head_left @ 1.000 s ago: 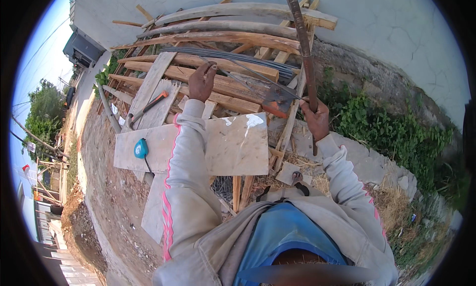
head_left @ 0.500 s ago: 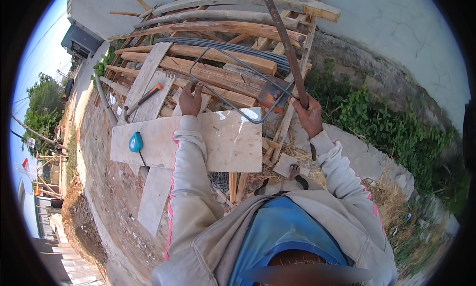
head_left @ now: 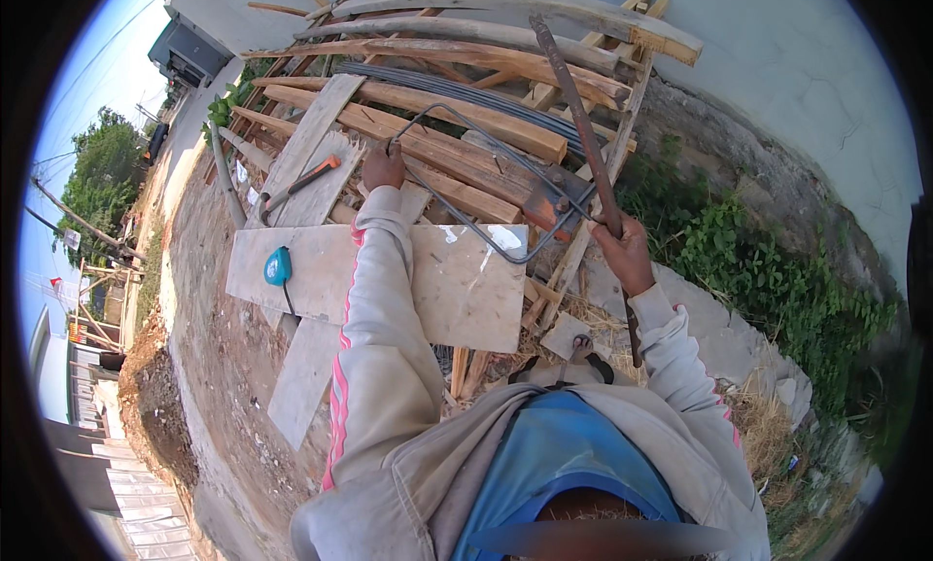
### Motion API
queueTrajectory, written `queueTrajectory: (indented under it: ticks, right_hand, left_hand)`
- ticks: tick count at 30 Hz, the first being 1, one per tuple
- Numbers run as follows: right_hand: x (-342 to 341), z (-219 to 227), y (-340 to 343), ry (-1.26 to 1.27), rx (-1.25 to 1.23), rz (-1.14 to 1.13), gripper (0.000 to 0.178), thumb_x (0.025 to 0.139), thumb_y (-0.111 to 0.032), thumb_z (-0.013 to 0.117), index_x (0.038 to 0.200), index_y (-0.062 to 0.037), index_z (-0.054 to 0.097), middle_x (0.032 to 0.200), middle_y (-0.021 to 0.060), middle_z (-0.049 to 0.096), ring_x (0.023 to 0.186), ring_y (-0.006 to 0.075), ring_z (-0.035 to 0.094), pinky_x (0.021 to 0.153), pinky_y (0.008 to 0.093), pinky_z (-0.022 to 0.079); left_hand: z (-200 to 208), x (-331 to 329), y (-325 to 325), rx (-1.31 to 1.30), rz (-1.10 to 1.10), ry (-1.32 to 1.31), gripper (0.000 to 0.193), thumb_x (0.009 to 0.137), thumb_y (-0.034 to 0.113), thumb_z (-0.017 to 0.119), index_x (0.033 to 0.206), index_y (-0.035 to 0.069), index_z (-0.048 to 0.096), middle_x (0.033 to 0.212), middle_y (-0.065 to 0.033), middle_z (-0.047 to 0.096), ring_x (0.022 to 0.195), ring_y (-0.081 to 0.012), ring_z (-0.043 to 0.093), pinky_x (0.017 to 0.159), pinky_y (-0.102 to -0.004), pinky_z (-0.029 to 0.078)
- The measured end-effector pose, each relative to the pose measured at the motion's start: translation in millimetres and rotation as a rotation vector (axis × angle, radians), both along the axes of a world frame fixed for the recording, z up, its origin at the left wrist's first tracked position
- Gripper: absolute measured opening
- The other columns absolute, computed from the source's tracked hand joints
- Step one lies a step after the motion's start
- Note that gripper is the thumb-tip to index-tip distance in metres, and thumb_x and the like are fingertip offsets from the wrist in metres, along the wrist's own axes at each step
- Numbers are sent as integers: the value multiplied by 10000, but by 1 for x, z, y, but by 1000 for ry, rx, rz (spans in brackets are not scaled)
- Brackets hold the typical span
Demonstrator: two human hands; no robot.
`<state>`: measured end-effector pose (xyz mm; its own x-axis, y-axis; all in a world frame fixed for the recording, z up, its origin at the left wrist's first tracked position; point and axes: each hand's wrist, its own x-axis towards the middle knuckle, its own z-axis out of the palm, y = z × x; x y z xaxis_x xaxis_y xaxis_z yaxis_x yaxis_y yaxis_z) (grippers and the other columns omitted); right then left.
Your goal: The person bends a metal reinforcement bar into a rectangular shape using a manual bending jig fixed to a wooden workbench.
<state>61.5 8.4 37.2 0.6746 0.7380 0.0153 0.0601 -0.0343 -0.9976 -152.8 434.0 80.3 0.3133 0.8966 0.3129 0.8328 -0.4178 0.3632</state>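
Partly over a pale rectangular wooden board (head_left: 466, 294) extends a bent grey steel-rod loop (head_left: 455, 213); the left hand (head_left: 384, 169) pinches its end, seemingly steadying it; the right hand (head_left: 627, 257) grips a rusty-brown metal bar (head_left: 577, 123), probably for leverage.

Room is lying over the right of the plywood (head_left: 476, 294).
Beyond, the bent rod (head_left: 469, 223) is obstructing the way; the slanting pole (head_left: 575, 99) is blocking the right.
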Motion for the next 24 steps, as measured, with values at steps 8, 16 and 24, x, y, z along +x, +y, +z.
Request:
queueTrajectory:
  ticks: [8, 16, 24]
  right_hand:
    - [1, 5, 4, 30, 21, 1, 183, 939, -185, 712, 993, -23, 648, 670, -48, 545, 531, 34, 466, 487, 249, 364]
    - [-3, 1, 2, 30, 92, -5, 188, 951, -186, 710, 1024, -31, 632, 692, -45, 562, 546, 40, 459, 501, 241, 365]
    - [0, 18, -7, 85, -91, 77, 234, 949, -187, 700, 1046, 11, 622, 763, -33, 534, 673, 66, 466, 618, 267, 402]
  left_hand:
    - [-10, 18, -1, 43, -25, 132, 335, 910, 403, 632, 1149, 199, 747, 1178, -173, 694, 1106, -384, 657, 962, -515, 507]
    - [-6, 43, 4, 70, -77, 299, 324, 945, 376, 621, 1137, 118, 663, 1195, -134, 663, 1174, -366, 612, 977, -519, 473]
    - [-2, 54, 9, 117, -100, 358, 332, 978, 413, 565, 1087, 109, 643, 1117, -135, 721, 1075, -355, 674, 948, -514, 503]
